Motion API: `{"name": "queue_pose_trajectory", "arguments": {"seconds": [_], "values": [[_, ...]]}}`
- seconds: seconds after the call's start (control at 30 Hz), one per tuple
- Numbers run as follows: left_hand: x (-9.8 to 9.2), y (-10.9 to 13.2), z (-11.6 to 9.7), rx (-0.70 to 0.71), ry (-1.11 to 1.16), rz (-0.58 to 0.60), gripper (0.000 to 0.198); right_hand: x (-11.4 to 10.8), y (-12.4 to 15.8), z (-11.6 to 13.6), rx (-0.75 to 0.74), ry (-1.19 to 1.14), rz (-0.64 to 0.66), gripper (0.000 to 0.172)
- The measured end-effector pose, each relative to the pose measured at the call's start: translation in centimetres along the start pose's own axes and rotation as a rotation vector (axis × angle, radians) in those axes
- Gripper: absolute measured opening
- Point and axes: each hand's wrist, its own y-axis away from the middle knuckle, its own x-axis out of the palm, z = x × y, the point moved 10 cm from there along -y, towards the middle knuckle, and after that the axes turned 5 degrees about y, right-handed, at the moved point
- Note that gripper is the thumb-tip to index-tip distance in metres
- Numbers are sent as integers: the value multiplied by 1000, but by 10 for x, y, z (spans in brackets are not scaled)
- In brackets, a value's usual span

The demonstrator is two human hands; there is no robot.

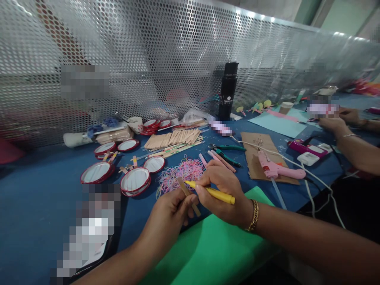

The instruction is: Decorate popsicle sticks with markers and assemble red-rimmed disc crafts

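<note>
My left hand (170, 209) is closed on a flat wooden stick (194, 207), which it holds slanted above the table. My right hand (224, 192), with a gold bracelet (254, 215) at the wrist, grips a yellow marker (221, 195). The marker's tip points left, close beside the stick's upper end; whether they touch I cannot tell. Just behind both hands lies a tangled pile of coloured strings (181, 174). Green sheet material (204, 249) lies beneath my forearms.
Round red-rimmed pieces (135, 181) and wooden sticks (172, 139) lie left and behind. Pliers (227, 156), a black bottle (228, 91) and cardboard (252, 160) with a pink glue gun (276, 170) are to the right. Another person's hand (334, 122) works at far right.
</note>
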Motion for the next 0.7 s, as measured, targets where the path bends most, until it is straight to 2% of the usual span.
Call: {"name": "queue_pose_trajectory", "arguments": {"seconds": [0.2,0.43,0.7], "values": [[0,0,1,-14,32,-5,41,-4,1,2,-7,-12,-24,18],[-1,1,-5,15,29,-14,41,6,3,4,-20,-30,41,13],[1,1,-1,-7,8,-8,39,-4,0,-1,12,7,-8,18]]}}
